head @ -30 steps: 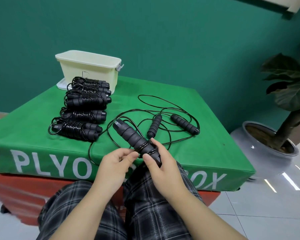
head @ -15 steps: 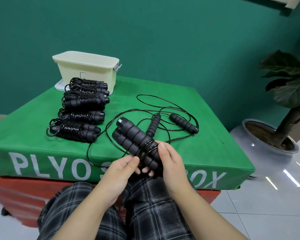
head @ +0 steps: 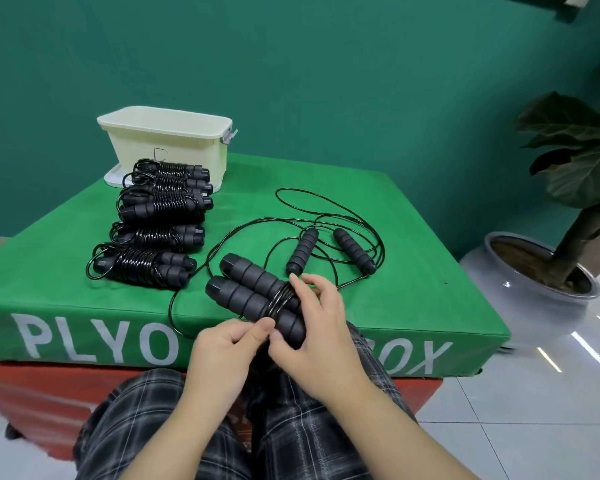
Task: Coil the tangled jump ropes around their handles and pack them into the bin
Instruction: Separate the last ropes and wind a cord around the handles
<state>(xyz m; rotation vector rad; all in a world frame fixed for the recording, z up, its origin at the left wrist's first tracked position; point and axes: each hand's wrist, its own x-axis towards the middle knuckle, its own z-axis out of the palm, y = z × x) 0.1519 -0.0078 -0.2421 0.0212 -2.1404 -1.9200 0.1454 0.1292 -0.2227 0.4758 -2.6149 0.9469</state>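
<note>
Jump-rope handles, paired above the desk's near edge, sit clamped in the right hand while the left hand pinches the cord, whose few turns could spring loose should tension slacken.

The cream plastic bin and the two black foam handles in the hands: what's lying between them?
Head view: a row of coiled black jump ropes on green cloth.
</note>
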